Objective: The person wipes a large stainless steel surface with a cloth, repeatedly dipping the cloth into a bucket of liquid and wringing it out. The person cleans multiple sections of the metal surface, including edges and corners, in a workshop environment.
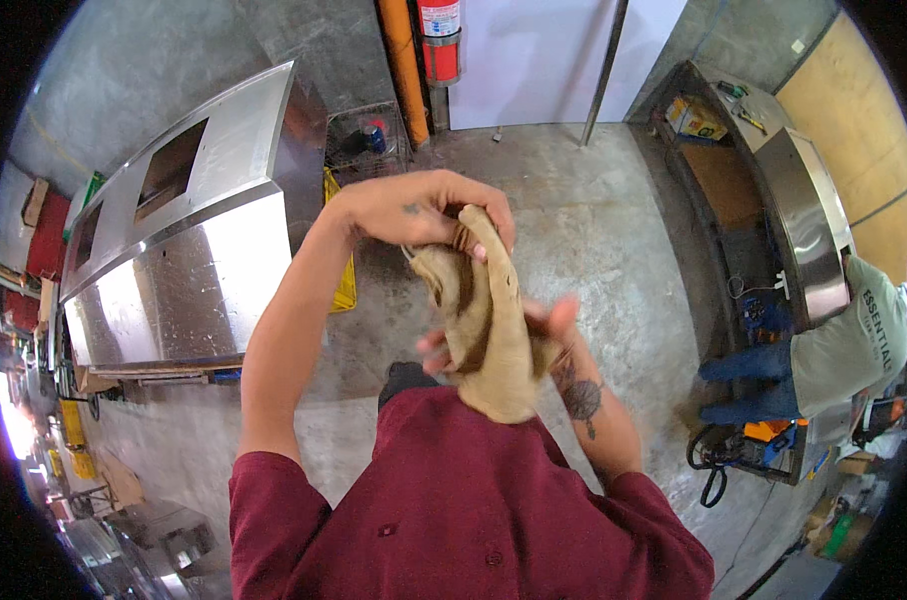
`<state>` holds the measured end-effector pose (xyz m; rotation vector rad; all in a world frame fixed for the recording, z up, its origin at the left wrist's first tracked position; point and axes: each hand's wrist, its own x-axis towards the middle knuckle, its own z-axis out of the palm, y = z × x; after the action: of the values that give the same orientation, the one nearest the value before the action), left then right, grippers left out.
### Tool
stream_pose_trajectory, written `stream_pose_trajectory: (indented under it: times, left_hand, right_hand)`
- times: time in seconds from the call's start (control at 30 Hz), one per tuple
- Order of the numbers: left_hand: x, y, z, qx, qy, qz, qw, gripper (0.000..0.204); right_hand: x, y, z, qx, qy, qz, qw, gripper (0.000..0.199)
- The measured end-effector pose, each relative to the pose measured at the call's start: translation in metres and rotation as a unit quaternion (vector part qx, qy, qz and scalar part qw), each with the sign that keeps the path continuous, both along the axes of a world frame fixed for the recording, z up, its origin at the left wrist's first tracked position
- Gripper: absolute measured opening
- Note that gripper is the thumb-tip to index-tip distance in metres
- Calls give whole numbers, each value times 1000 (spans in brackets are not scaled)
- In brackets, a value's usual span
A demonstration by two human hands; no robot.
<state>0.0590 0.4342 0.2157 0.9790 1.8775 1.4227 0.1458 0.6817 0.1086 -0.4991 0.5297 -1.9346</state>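
Note:
In front of my chest hangs a tan, soft folded piece (509,365) that looks like cloth or leather; its exact kind is hard to make out. My left hand (439,208) is closed on its upper end, the fingers bent over the edge. Lower down, my right hand (554,325) is behind the tan piece, thumb and fingers spread on either side of it. The right hand is slightly blurred, and its palm is hidden by the folds.
A large stainless steel cabinet or hood (189,300) stands to my left, with a yellow crate (344,285) beside it. At the right, a person in a light shirt (844,340) bends by a workbench (749,200) and a steel panel (804,220). A fire extinguisher (440,50) hangs ahead.

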Motion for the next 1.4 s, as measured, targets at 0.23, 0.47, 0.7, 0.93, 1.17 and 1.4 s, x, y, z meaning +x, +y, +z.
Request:
stream_pose_trajectory:
  times: [0.23,0.47,0.7,0.93,1.17,1.4]
  left_hand:
    - [-11,-25,-59,141,-144,170,965,68]
    - [-8,27,-184,571,-333,141,737,123]
    - [-122,-38,-182,580,-350,87,731,32]
    - [-241,-90,-209,186,-275,481,812,42]
    - [-313,-96,-293,251,-249,723,594,36]
    - [-333,-96,-318,297,-292,760,499,23]
  right_hand:
    - [-3,-35,-9,-46,-163,17,985,52]
    - [-46,-94,-59,-124,-285,-19,950,37]
    - [-161,-127,-85,-57,-241,128,960,34]
    - [-308,-194,-153,439,223,-100,865,26]
    - [-369,-238,-221,598,529,-220,560,54]
    - [-381,-246,-231,630,537,-202,524,57]
